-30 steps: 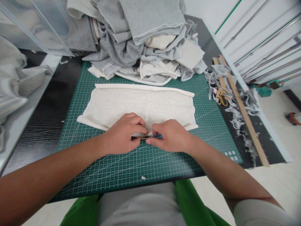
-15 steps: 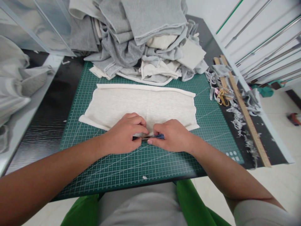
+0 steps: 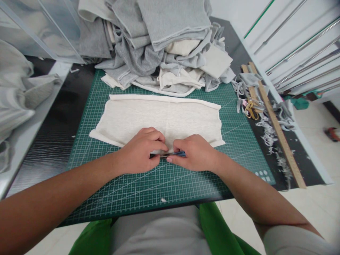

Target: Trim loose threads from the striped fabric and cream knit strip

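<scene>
A cream piece of knit fabric (image 3: 132,115) lies spread on the green cutting mat (image 3: 159,187), its long edges curling. At the middle of its near edge, my left hand (image 3: 142,150) is closed with thumb and fingertips pinching the fabric edge. A small dark part shows between those fingers; what it belongs to I cannot tell. My right hand (image 3: 195,153) is closed round a slim metal tool with a blue handle (image 3: 180,153), its thin end pointing left towards my left fingertips at the fabric edge. The tool's exact kind is partly hidden by my fingers.
Behind the fabric rises a heap of grey and cream cloth (image 3: 159,46). To the right lie wooden rulers (image 3: 278,129), gold-handled scissors (image 3: 251,110) and fabric scraps (image 3: 267,134). More pale cloth (image 3: 16,95) hangs at the left. A white scrap (image 3: 163,200) is near the front edge.
</scene>
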Demonstrator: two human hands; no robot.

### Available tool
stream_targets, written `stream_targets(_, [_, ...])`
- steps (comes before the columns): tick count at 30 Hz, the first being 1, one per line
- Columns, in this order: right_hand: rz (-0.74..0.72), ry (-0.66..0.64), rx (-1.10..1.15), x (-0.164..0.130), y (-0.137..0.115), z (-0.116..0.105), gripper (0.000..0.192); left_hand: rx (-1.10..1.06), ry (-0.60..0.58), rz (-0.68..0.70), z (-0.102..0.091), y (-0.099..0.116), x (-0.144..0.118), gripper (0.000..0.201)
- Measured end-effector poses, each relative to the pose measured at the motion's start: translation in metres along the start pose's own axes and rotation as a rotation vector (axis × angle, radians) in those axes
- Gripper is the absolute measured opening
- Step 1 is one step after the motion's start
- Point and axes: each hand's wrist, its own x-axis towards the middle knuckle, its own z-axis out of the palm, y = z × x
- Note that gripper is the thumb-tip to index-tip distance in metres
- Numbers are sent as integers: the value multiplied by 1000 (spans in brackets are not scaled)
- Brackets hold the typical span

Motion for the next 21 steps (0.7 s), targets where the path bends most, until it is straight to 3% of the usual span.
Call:
stream_targets(8, [0, -55, 24, -4, 17, -18, 37, 2, 5, 11, 0, -1, -1, 31])
stream_targets(10, [58, 74, 62, -4, 27, -24, 33, -7, 17, 24, 0, 0, -1, 33])
stream_targets(12, [94, 305, 92, -2, 37, -26, 33, -17, 56, 30, -2, -1, -2, 32])
stream_targets(15, [-8, 635, 61, 3, 53, -25, 36, 22, 180, 16, -10, -5, -1, 23])
stream_targets(19, [38, 821, 11, 8, 70, -20, 29, 243, 378, 12, -28, -12, -2, 13])
stream_targets(21, [61, 855, 10, 9, 71, -17, 27, 388, 410, 43, -32, -11, -5, 12])
